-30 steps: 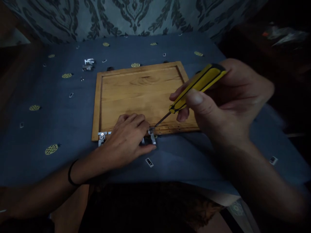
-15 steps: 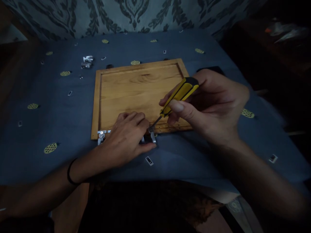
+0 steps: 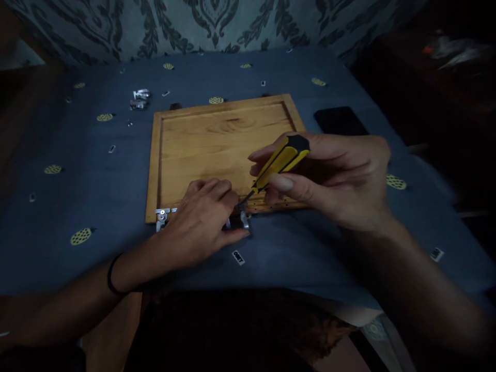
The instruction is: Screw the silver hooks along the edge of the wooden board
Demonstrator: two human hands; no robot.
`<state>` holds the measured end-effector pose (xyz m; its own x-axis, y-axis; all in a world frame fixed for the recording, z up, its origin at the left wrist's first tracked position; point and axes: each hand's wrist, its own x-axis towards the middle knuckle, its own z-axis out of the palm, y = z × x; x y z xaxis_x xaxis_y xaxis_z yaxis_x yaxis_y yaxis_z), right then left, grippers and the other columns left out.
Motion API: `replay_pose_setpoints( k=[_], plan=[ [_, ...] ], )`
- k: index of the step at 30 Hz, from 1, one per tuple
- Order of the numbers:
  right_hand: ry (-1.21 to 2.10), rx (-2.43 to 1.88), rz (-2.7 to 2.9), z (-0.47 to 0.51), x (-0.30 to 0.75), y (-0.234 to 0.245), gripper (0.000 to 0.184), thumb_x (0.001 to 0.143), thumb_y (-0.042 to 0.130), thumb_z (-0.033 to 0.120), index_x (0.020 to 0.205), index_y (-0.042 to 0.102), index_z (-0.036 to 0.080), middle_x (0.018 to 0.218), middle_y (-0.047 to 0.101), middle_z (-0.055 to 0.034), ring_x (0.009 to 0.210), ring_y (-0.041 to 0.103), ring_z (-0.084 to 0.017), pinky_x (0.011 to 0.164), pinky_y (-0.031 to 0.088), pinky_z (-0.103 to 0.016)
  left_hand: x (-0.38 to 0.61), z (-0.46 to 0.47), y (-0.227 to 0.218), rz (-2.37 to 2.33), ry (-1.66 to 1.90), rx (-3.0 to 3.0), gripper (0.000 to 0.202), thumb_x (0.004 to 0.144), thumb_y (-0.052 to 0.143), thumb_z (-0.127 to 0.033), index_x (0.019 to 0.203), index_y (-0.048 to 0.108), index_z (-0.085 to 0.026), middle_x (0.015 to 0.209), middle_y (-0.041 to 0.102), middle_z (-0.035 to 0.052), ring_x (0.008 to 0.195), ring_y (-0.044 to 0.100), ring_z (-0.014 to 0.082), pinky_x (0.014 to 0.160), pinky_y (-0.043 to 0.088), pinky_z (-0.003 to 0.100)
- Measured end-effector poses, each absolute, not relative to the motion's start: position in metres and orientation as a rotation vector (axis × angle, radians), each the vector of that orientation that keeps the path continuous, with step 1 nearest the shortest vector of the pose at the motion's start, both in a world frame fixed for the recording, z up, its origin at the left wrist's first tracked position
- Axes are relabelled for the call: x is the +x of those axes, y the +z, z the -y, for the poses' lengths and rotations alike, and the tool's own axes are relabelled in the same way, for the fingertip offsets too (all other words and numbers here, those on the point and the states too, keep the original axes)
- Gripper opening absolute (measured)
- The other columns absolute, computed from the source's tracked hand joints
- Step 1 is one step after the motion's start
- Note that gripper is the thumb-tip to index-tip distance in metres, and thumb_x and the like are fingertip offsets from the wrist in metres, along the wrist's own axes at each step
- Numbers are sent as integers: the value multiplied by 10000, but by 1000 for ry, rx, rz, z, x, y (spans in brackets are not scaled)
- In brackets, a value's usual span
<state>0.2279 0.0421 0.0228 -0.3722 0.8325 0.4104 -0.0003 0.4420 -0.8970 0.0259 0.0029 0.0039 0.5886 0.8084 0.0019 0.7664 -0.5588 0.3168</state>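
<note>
A framed wooden panel (image 3: 209, 150), like a small cabinet door, lies flat on the cloth-covered table. My right hand (image 3: 333, 181) grips a yellow and black screwdriver (image 3: 279, 161) between thumb and fingers. The shaft slants down left, its tip at a metal hinge (image 3: 244, 219) on the panel's near edge. My left hand (image 3: 205, 217) is closed over this hinge, pressing it to the edge, and its fingers partly hide it. Left of that hand, another metal hinge (image 3: 161, 216) sits at the panel's near left corner with screws in it.
Several loose metal hinges (image 3: 140, 98) lie at the back left, with small screws (image 3: 129, 123) nearer. A black phone-like slab (image 3: 341, 120) rests right of the panel. Patterned fabric (image 3: 217, 23) hangs behind the table. The blue tablecloth (image 3: 89, 196) has yellow prints.
My right hand has lowered slightly and turned, tilting the screwdriver a little flatter, and more of the black slab shows. My left hand stays in place on the hinge.
</note>
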Motion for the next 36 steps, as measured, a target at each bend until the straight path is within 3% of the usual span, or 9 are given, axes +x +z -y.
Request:
replay_pose_setpoints(
  k=[4,9,13,19,27,32,36],
  plan=[
    [981,-703,1775,-44,229,23,143,810,869,340,813,779,229,800,751,-11,692,704,-148,541,559,-256,25,-2,2,-1271,236,2546,361,907,776,-408,1103,686,-118,1137,693,118,1107,642,332,984,493,508],
    [902,-688,1765,-46,226,21,269,711,941,359,714,700,240,646,654,28,564,617,-141,489,511,-295,25,-3,1,-1269,222,2535,364,906,775,-414,1104,684,-123,1182,695,135,1122,641,337,985,493,513],
    [876,-711,1723,-43,224,22,252,711,941,352,709,706,261,687,669,13,563,614,-160,476,511,-331,26,-3,2,-1280,223,2531,349,904,777,-410,1097,677,-137,1144,692,112,1115,634,328,980,490,498],
    [717,-734,1521,-39,224,19,69,867,816,325,860,779,267,795,697,6,541,621,-125,431,493,-316,26,-3,5,-1280,234,2528,308,897,792,-384,1031,680,-131,1045,675,88,1061,631,310,963,486,476],
    [748,-827,1623,-38,221,20,239,830,829,487,744,710,297,731,681,9,534,579,-158,455,489,-359,25,-3,4,-1291,247,2540,290,903,780,-392,1021,659,-156,1054,680,84,1051,630,303,948,485,464],
    [767,-816,1655,-39,221,20,290,840,819,501,740,676,270,739,677,10,541,573,-139,449,483,-328,25,-3,3,-1283,262,2559,274,916,758,-400,1001,651,-163,1050,681,83,1042,629,301,939,484,462],
    [799,-801,1683,-40,221,19,258,797,878,408,735,680,254,706,655,20,536,563,-125,466,468,-310,26,-3,4,-1289,231,2556,304,911,768,-407,1016,658,-143,1053,684,94,1049,635,314,945,489,479]
  ],
)
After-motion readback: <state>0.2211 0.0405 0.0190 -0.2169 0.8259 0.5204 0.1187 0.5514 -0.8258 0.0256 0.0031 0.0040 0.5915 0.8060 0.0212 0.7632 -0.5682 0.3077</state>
